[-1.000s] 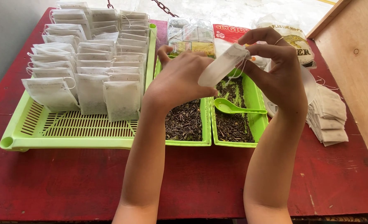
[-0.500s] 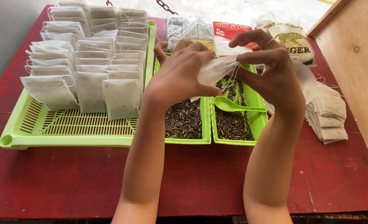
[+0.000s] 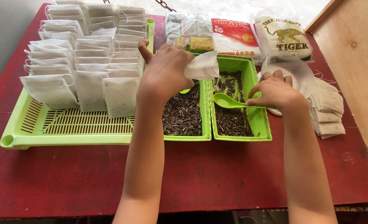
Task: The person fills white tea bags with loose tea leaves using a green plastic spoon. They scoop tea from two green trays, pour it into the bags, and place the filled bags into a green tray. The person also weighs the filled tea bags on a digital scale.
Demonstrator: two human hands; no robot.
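Two hands over a red table [image 3: 217, 174], left hand [image 3: 165, 74] fingers gripping a paper sachet [image 3: 202, 66], right hand [image 3: 275, 93] fingers pinching a green spoon [image 3: 229, 101], wooden panel [image 3: 354, 58] rightward

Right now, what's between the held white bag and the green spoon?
Head view: only loose dark tea leaves in the right green bin lie between white bag and spoon.

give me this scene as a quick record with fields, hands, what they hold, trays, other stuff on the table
left hand: left hand holds an empty white filter bag above the trays
right hand: right hand grips the handle of the green spoon
spoon position: bowl over the right green tray of dark loose leaves
middle tray: green tray with dark leaves
left tray: slotted green tray with rows of filled bags
right side: stack of empty bags
back: plastic packages
surface: red table
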